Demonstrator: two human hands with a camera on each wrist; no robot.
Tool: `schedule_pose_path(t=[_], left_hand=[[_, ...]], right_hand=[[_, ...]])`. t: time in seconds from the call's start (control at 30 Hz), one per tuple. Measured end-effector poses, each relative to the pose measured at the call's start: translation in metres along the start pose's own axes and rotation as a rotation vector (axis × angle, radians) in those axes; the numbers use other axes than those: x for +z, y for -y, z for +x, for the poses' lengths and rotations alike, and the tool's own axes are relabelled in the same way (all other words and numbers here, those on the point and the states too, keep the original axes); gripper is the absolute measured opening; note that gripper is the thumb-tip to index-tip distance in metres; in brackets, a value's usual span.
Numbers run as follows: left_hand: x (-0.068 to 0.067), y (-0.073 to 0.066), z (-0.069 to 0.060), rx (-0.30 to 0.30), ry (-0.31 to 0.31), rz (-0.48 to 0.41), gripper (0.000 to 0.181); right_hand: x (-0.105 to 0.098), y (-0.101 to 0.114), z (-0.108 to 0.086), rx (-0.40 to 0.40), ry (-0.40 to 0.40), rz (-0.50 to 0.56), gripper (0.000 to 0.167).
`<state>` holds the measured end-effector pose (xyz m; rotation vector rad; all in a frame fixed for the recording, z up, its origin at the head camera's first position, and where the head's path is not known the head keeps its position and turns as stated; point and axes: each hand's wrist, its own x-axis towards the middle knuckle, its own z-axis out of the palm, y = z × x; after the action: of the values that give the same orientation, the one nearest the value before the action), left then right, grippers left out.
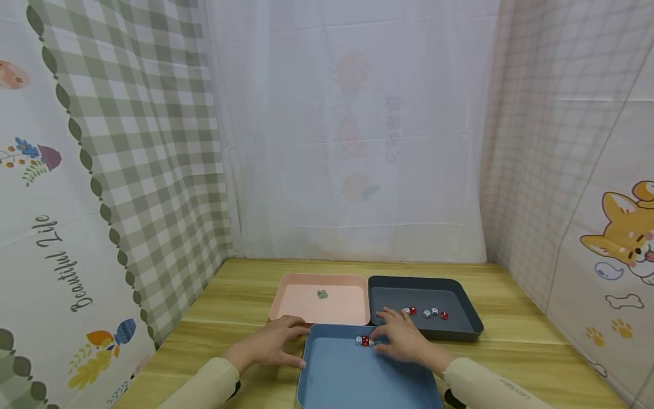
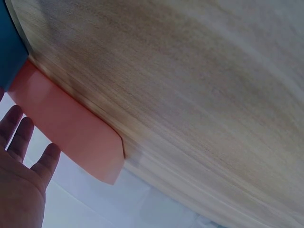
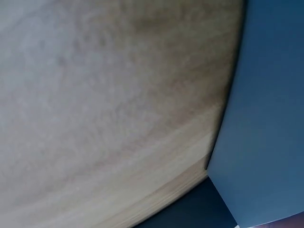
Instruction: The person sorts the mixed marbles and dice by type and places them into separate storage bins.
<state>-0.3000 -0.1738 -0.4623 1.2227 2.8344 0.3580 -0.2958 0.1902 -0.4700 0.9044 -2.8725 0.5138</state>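
The person has pale, creamy sleeves on: a left sleeve (image 1: 204, 383) and a right sleeve (image 1: 490, 383) with tiny dark writing, too small to read. Black bands (image 1: 453, 399) peek out under both cuffs. The hands (image 1: 271, 343) are bare.

Left hand (image 2: 20, 185) observed, fingers spread, near a pink tray (image 2: 73, 128) and blue tray (image 2: 9, 47) on the wood-grain bench (image 2: 190, 95).

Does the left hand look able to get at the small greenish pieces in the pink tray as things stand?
Probably yes: the left hand is close to the near side of the pink tray, and nothing visible covers the greenish pieces or blocks the way.
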Motion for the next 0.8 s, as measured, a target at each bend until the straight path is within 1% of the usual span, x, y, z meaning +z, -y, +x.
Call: schedule_pose_path(t=[0.1,0.3,0.43,0.67,0.8], left_hand=[[0.0005,0.0003,0.0003,0.003,-0.002,-0.006,0.074],[0.0009,0.0009,0.0007,0.019,-0.011,0.000,0.075],[0.0005,0.0013,0.0006,0.030,-0.011,0.004,0.075],[-0.0006,0.0007,0.0010,0.010,0.008,-0.005,0.077],[-0.0002,0.0011,0.0007,0.013,0.007,-0.001,0.077]], right_hand=[[0.0014,-0.0007,0.0003,0.006,-0.013,0.000,0.015],[0.0048,-0.0009,0.0007,0.008,-0.044,-0.030,0.020],[0.0071,-0.0002,0.0005,0.006,-0.060,-0.050,0.017],[0.0059,0.0031,-0.0008,-0.001,-0.074,-0.042,0.013],[0.0045,0.0046,-0.0018,0.003,-0.075,-0.036,0.010]])
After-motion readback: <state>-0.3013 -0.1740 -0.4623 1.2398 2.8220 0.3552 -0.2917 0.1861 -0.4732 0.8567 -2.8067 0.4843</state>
